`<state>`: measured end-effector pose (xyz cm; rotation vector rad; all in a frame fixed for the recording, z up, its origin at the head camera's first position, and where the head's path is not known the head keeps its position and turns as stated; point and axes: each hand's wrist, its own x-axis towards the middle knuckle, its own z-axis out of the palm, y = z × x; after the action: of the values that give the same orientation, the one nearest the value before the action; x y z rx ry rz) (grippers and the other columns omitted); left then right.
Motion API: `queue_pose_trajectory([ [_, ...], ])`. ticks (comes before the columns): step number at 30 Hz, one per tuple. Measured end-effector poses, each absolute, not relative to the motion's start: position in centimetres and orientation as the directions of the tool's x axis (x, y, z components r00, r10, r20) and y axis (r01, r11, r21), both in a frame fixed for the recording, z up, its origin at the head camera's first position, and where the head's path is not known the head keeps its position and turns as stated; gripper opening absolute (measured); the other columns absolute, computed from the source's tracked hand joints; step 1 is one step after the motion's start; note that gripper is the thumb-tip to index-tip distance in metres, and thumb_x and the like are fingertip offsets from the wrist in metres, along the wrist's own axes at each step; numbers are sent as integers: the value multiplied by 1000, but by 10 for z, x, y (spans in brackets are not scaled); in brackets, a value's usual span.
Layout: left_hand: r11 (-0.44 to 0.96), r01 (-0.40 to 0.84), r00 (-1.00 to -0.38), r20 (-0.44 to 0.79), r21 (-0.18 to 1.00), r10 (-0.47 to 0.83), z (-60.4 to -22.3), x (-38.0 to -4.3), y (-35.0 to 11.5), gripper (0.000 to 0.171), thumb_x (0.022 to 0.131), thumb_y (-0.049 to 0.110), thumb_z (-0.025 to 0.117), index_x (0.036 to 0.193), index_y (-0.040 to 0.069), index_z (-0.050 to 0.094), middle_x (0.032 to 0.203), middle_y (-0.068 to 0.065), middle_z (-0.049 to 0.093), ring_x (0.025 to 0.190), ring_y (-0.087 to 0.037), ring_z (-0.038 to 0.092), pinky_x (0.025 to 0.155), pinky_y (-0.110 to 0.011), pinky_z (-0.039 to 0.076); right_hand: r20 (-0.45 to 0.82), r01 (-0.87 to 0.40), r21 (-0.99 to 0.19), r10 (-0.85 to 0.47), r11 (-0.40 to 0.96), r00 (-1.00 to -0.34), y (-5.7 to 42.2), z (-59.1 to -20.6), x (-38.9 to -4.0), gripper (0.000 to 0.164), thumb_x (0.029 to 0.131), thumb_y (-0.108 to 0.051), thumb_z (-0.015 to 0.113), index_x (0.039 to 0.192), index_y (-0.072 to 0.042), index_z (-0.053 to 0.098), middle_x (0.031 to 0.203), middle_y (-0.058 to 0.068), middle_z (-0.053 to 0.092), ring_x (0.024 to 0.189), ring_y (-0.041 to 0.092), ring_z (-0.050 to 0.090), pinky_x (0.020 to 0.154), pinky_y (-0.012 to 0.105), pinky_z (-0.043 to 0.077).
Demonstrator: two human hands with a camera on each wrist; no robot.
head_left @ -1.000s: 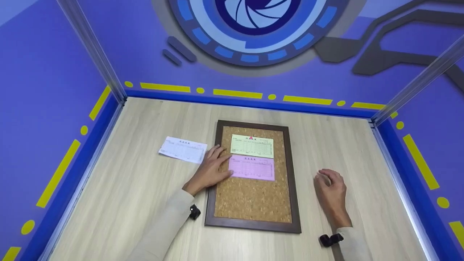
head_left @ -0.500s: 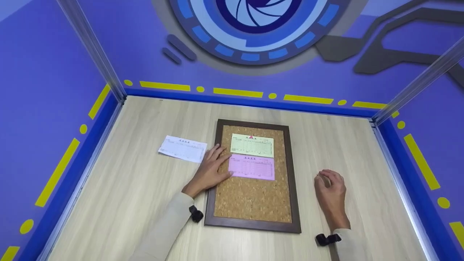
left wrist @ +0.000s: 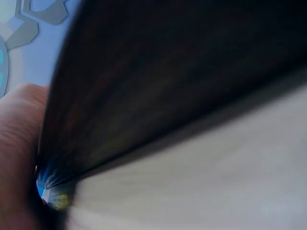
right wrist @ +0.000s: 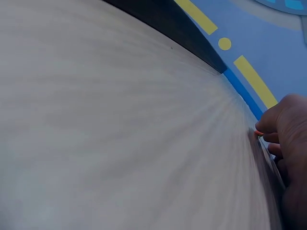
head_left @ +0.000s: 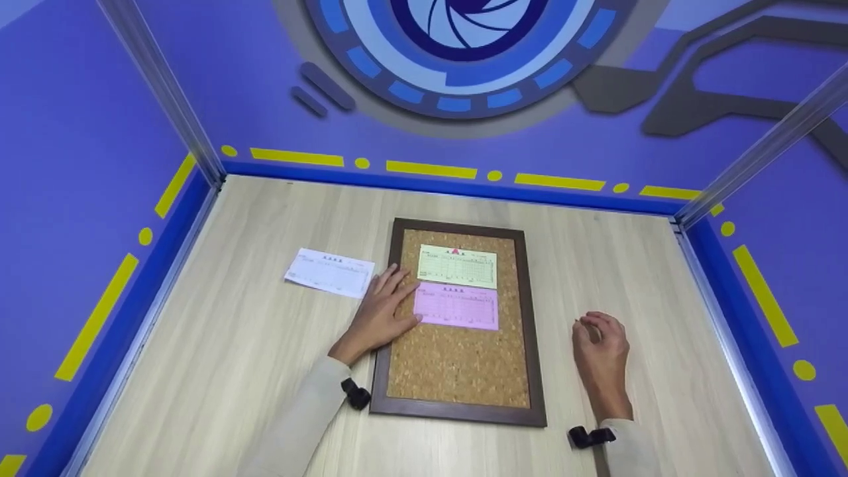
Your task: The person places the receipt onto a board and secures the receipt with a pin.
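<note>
Across the left frame bar of the corkboard [head_left: 457,371], the left hand [head_left: 379,313] lies palm down, its forearm entering from the near left. Its fingers are extended and spread; the thumb tip and index tip meet the left edge of the pink slip [head_left: 456,307]. The right hand [head_left: 603,348] is positioned to the right of the board, at the surface [head_left: 218,331], forearm from the near right. Its fingers are curled, thumb and index tips pinching a small orange-red object [right wrist: 259,133], mostly hidden.

Count: one corkboard; three slips; two black wrist cameras [head_left: 356,395], one per wrist. The yellow-green slip [head_left: 457,266] lies on the far part of the cork, with one red triangular piece [head_left: 455,251] at its far edge. The pink slip lies directly on its near side. The white slip [head_left: 328,271] lies left of the board, just beside the left fingers.
</note>
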<state>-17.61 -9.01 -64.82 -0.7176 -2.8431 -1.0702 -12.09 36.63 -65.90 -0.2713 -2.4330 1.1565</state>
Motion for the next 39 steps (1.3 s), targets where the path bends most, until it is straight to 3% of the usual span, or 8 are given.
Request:
queue_pose_trajectory([
  [2, 657, 420, -896, 169, 625, 412, -649, -176, -91, 71, 99, 39, 76, 160, 9, 58, 175, -15, 40, 169, -37, 16, 134, -62, 10, 296, -5, -773, 355, 634, -887, 365, -659, -120, 10, 97, 0, 78, 104, 6, 80, 125, 17, 71, 128, 34, 62, 110, 42, 44],
  [9, 641, 428, -892, 183, 637, 414, -648, -176, -91, 70, 99, 37, 76, 160, 8, 57, 174, -16, 39, 169, -38, 16, 134, -65, 9, 349, -43, -748, 337, 663, -874, 367, -660, -121, 6, 95, 4, 79, 98, 9, 78, 121, 20, 72, 124, 37, 63, 102, 14, 36],
  [13, 631, 426, -891, 182, 649, 415, -646, -175, -90, 71, 99, 37, 77, 161, 9, 57, 176, -15, 38, 169, -38, 14, 134, -66, 7, 369, -64, -737, 321, 673, -872, 369, -660, -121, 5, 94, 7, 78, 96, 11, 77, 120, 23, 72, 124, 40, 63, 101, 14, 36],
  [19, 638, 432, -890, 184, 638, 418, -647, -176, -91, 72, 99, 39, 76, 161, 9, 56, 176, -15, 37, 169, -37, 15, 134, -64, 7, 338, -30, -746, 341, 665, -877, 368, -658, -119, 5, 96, 4, 78, 98, 9, 78, 122, 19, 71, 126, 34, 62, 103, 19, 40],
  [29, 660, 411, -898, 152, 629, 414, -649, -174, -92, 72, 101, 41, 75, 163, 12, 54, 178, -11, 34, 170, -34, 12, 135, -62, 6, 329, -60, -771, 315, 635, -890, 367, -662, -115, 7, 101, 5, 75, 100, 11, 75, 126, 21, 68, 128, 34, 60, 97, 0, 41],
  [39, 649, 414, -898, 167, 638, 408, -652, -176, -91, 72, 100, 40, 75, 162, 11, 55, 178, -11, 35, 170, -35, 13, 135, -61, 6, 314, -68, -822, 349, 566, -883, 366, -661, -119, 7, 100, 4, 75, 101, 10, 75, 124, 17, 68, 123, 34, 63, 99, 7, 49],
])
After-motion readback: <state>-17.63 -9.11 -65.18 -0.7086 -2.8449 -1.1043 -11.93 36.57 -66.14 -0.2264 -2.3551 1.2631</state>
